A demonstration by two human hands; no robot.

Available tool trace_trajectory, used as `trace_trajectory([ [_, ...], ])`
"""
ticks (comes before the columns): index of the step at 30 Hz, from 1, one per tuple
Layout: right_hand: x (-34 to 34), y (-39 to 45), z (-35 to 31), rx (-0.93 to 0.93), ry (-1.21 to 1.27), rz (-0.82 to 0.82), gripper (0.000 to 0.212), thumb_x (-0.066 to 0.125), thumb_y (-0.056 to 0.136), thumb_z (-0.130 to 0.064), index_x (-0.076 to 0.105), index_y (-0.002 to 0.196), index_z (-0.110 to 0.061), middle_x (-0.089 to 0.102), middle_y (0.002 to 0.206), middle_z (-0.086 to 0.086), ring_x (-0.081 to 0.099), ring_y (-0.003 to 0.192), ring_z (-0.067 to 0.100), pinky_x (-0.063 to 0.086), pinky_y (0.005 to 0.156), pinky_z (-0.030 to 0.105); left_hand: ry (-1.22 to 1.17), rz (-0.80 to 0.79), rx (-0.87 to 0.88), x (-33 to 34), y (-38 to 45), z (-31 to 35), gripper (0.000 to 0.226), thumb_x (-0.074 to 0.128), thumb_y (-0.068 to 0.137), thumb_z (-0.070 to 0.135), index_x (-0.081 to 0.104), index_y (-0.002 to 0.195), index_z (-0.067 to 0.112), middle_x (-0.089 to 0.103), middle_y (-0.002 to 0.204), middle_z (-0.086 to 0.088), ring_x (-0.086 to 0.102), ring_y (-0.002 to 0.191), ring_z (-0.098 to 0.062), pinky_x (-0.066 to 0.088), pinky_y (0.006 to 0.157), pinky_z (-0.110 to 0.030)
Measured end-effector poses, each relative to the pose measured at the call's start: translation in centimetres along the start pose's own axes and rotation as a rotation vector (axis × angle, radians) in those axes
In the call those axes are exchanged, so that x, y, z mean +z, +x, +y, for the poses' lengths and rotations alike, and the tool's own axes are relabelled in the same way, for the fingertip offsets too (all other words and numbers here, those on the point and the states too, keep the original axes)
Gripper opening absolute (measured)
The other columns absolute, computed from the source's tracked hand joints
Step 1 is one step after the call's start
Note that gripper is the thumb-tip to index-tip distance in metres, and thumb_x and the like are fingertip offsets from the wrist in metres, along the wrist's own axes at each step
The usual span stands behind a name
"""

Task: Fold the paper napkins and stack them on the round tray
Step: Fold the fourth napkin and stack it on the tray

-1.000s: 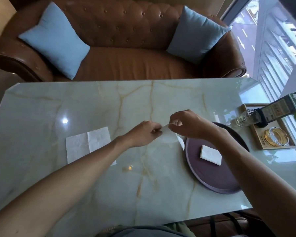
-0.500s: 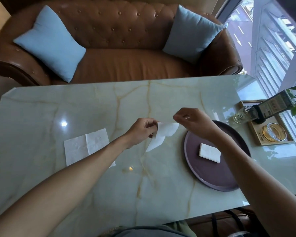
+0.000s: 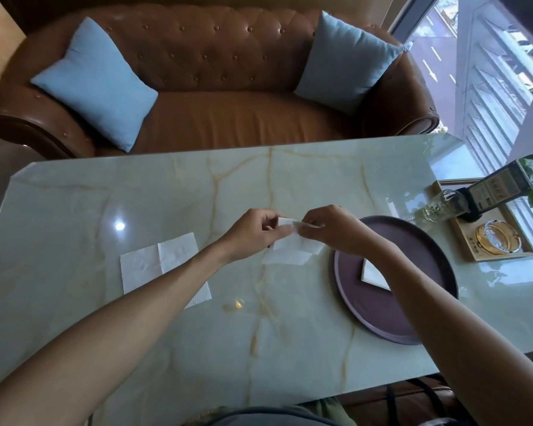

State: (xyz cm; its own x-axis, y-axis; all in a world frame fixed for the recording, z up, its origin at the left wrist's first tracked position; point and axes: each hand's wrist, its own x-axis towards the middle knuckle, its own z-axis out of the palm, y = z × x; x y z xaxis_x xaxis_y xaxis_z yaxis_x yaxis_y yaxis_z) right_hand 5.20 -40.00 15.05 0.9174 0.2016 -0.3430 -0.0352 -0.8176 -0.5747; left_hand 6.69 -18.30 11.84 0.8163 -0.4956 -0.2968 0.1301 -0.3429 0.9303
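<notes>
Both hands pinch the same paper napkin (image 3: 293,252) at its upper edge: the left hand (image 3: 256,233) has thumb and fingers pressed on the near corner, and the right hand (image 3: 330,230) nips the edge just beside it, the two grips almost touching. The napkin hangs from them, partly folded, its lower part sagging toward the marble surface (image 3: 197,348) between the hands and the round tray (image 3: 382,321).

This looks like the middle of a fold, not yet creased flat. One folded napkin (image 3: 371,273) lies on the tray, partly hidden by the right forearm; an unfolded napkin (image 3: 154,265) waits on the surface to the left, under the left forearm.

Next, the edges likely need aligning and pressing before the piece goes onto the one already there.
</notes>
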Motion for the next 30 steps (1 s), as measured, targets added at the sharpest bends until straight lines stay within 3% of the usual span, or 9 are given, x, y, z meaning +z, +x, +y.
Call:
trace_trajectory([
  [4, -0.3, 0.1, -0.1, 0.009, 0.142, 0.016, 0.018, 0.069, 0.093, -0.032, 0.071, 0.077, -0.023, 0.066, 0.072, -0.007, 0.057, 0.068, 0.012, 0.044, 0.067, 0.032, 0.094, 0.1, 0.04, 0.0, 0.3, -0.5, 0.044, 0.063, 0.085, 0.06, 0.074, 0.091, 0.018, 0.071, 0.084, -0.023, 0.059, 0.067, -0.024, 0.055, 0.069, -0.053],
  [8, -0.8, -0.2, 0.4, -0.004, 0.27, 0.028, 0.024, 0.068, 0.095, -0.032, 0.075, 0.081, -0.015, 0.067, 0.074, 0.002, 0.055, 0.07, 0.011, 0.043, 0.068, 0.033, -0.033, 0.152, 0.027, -0.6, 0.1, -0.2, 0.024, 0.067, 0.095, 0.033, 0.075, 0.091, 0.011, 0.074, 0.08, -0.013, 0.063, 0.072, -0.019, 0.053, 0.068, -0.044],
  [12, -0.8, -0.6, 1.5, 0.074, 0.587, 0.091, 0.03, 0.064, 0.098, -0.026, 0.075, 0.087, -0.001, 0.074, 0.079, 0.013, 0.067, 0.075, 0.016, 0.054, 0.081, 0.037, -0.146, 0.191, 0.011, -1.3, 0.1, 0.1, 0.022, 0.068, 0.096, 0.024, 0.071, 0.081, 0.009, 0.067, 0.074, 0.002, 0.06, 0.068, -0.01, 0.052, 0.067, -0.031],
  [15, 0.4, -0.6, 2.5, 0.207, 0.764, 0.251, 0.029, 0.059, 0.101, -0.031, 0.075, 0.092, -0.009, 0.078, 0.085, 0.008, 0.073, 0.083, 0.018, 0.054, 0.085, 0.037, -0.251, 0.208, -0.005, -1.7, 0.3, 0.3, 0.024, 0.068, 0.096, 0.024, 0.072, 0.094, 0.001, 0.069, 0.084, -0.007, 0.063, 0.077, -0.016, 0.054, 0.072, -0.035],
  [19, 2.7, -0.8, 1.9, 0.252, 0.95, 0.097, 0.037, 0.06, 0.098, -0.045, 0.07, 0.118, -0.015, 0.076, 0.111, 0.005, 0.072, 0.106, 0.018, 0.053, 0.094, 0.036, -0.299, 0.205, -0.018, -1.6, 0.3, 0.3, 0.02, 0.069, 0.096, 0.024, 0.074, 0.1, 0.005, 0.072, 0.089, -0.006, 0.066, 0.081, -0.016, 0.055, 0.074, -0.033],
  [21, 3.6, -0.6, 1.3, 0.249, 0.959, 0.092, 0.035, 0.063, 0.099, -0.035, 0.068, 0.115, -0.004, 0.069, 0.1, 0.011, 0.067, 0.096, 0.018, 0.055, 0.09, 0.033, -0.305, 0.202, -0.039, -1.4, 0.2, 0.3, 0.018, 0.069, 0.095, 0.024, 0.072, 0.104, 0.008, 0.074, 0.089, -0.003, 0.068, 0.08, -0.014, 0.055, 0.073, -0.031],
  [24, 4.4, -0.1, 0.2, 0.3, 1.019, 0.19, 0.014, 0.065, 0.095, -0.013, 0.069, 0.101, -0.002, 0.061, 0.089, 0.012, 0.061, 0.08, 0.019, 0.054, 0.068, 0.024, -0.276, 0.187, -0.136, -1.2, 0.2, -0.4, 0.035, 0.07, 0.094, 0.026, 0.062, 0.125, 0.014, 0.076, 0.088, 0.0, 0.071, 0.076, -0.011, 0.055, 0.069, -0.029],
  [28, 5.0, 0.0, 0.0, 0.382, 1.044, 0.219, 0.026, 0.071, 0.08, -0.026, 0.075, 0.095, -0.005, 0.061, 0.087, 0.01, 0.051, 0.08, 0.023, 0.039, 0.075, 0.038, -0.318, 0.165, -0.248, -0.6, -0.3, -1.7, 0.051, 0.076, 0.089, 0.023, 0.05, 0.132, 0.014, 0.076, 0.105, -0.008, 0.073, 0.08, -0.015, 0.057, 0.07, -0.03],
  [30, 5.0, -0.1, 0.1, 0.395, 1.042, 0.225, 0.031, 0.072, 0.076, -0.031, 0.075, 0.095, -0.006, 0.061, 0.087, 0.01, 0.05, 0.081, 0.024, 0.038, 0.076, 0.039, -0.404, 0.164, -0.275, -0.5, -0.6, -2.0, 0.043, 0.078, 0.087, 0.02, 0.057, 0.124, 0.012, 0.076, 0.105, -0.004, 0.074, 0.083, -0.014, 0.057, 0.071, -0.029],
])
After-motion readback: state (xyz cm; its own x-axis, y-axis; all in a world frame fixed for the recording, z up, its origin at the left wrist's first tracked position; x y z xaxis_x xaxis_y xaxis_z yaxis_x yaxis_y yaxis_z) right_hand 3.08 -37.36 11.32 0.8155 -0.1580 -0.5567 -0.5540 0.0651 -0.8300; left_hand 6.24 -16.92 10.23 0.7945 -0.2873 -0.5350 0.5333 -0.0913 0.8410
